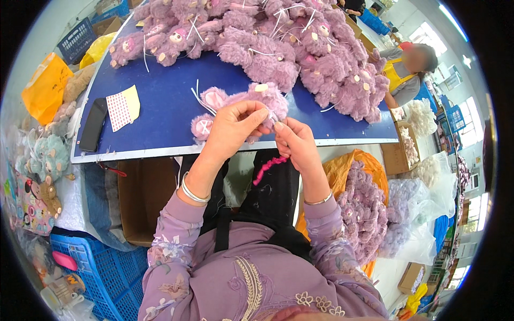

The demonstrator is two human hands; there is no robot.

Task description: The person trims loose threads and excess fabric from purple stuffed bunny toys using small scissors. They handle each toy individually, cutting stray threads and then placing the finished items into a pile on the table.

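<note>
Toy (245, 96) partly behind left fingers (252, 121)

Table (176, 101): blue top, pale edging (134, 155) along the front.
Far side: a big heap of fluffy purple toys (262, 53), piled on one another and reaching toward the right end.
Strings: thin white ones among the toys, some trailing onto the blue.
Left end: a black phone (93, 124), and just beside it a patterned paper sheet (123, 108) with a yellow part.
Near front: one purple toy (229, 100); whether it rests on the top is unclear.
</note>
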